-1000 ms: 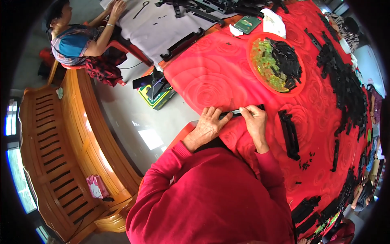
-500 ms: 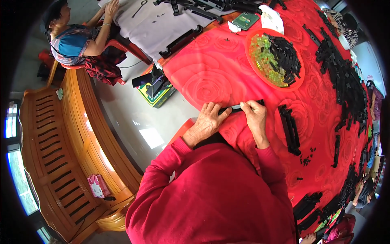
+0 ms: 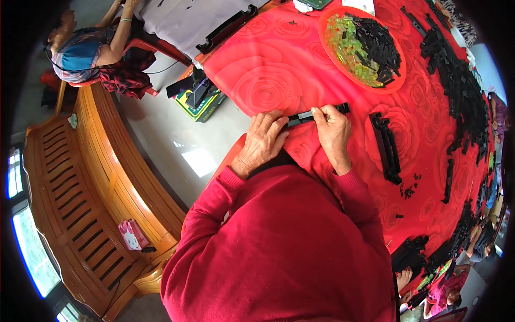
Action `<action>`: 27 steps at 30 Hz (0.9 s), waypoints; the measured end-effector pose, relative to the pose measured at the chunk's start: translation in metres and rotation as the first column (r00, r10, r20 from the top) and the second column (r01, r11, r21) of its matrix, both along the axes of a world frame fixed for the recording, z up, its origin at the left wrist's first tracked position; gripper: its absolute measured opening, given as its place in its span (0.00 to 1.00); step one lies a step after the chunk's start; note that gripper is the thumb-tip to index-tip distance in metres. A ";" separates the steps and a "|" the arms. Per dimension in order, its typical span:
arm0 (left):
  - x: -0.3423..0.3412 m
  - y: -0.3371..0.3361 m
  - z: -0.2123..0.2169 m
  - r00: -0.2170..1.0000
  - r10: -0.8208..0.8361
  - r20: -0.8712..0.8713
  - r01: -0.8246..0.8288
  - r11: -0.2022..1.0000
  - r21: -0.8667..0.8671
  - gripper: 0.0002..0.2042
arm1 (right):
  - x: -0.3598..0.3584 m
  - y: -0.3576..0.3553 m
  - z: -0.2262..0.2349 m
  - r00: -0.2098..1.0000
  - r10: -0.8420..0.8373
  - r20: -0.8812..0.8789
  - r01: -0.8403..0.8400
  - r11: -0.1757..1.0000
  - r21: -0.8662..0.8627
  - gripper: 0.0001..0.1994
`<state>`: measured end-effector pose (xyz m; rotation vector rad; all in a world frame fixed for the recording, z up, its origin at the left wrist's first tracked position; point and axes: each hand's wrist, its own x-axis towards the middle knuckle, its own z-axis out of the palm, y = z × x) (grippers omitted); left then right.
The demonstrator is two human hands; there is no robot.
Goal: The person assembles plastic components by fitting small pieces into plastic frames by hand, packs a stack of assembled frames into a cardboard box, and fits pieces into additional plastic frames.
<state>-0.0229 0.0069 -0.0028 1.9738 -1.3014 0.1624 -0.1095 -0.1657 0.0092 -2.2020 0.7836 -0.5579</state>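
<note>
A long narrow black plastic strip [image 3: 299, 118] with a pale band along its top lies at the near edge of the red-covered table. My left hand [image 3: 262, 140] is closed round its left end, the fingertips partly hidden. With thumb and fingers pinched, my right hand [image 3: 332, 137] grips the strip near its right end. To the right of that hand, two black plastic rails [image 3: 385, 147] lie side by side on the cloth. Small black pieces [image 3: 409, 186] are scattered close to their lower end.
An orange-rimmed basin [image 3: 398, 89] holds yellow-green and black pieces. Heaped black parts [image 3: 458, 96] run along the table's right side. A wooden bench [image 3: 70, 198] and a green-yellow box [image 3: 201, 107] stand at left. Another person [image 3: 88, 53] sits by a grey-covered table [image 3: 177, 27].
The view has tilted, so the table and its contents sit higher in the picture. Both hands keep hold of the black strip, with little change in grip.
</note>
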 end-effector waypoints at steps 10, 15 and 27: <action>0.007 -0.017 0.010 0.979 -0.112 0.172 0.068 0.968 0.243 0.20 | -0.001 0.000 -0.007 0.998 -0.020 0.055 0.019 1.000 0.017 0.14; 0.009 -0.016 0.008 0.966 -0.152 0.211 0.087 0.953 0.291 0.22 | -0.001 0.001 -0.009 0.997 -0.014 0.082 0.016 1.000 -0.013 0.14; 0.020 -0.017 0.012 0.940 -0.281 0.195 0.194 0.908 0.372 0.25 | -0.001 0.001 -0.003 1.000 -0.012 -0.010 0.012 0.998 0.055 0.08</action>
